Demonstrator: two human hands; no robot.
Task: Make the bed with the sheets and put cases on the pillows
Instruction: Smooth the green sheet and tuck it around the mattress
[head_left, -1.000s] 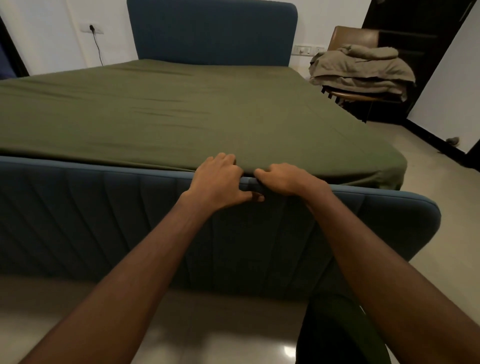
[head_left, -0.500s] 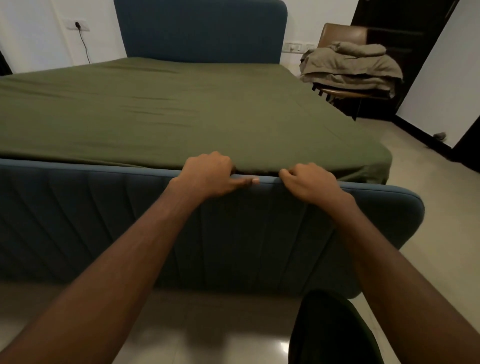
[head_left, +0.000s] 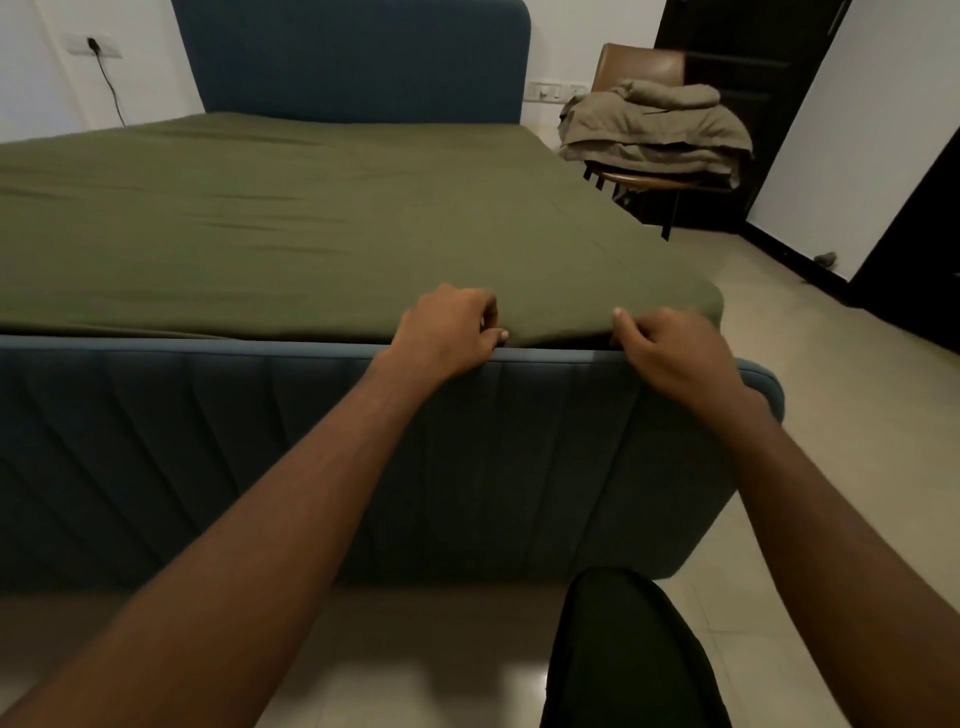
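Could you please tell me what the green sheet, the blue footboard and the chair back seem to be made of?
Green sheet: soft woven fabric, perhaps cotton, matte; it creases finely and bunches at the near edge.
Blue footboard: padded upholstery in matte cloth, judging by its stitched channels and rounded rim.
Chair back: brown leather or an imitation, smooth with a faint sheen.
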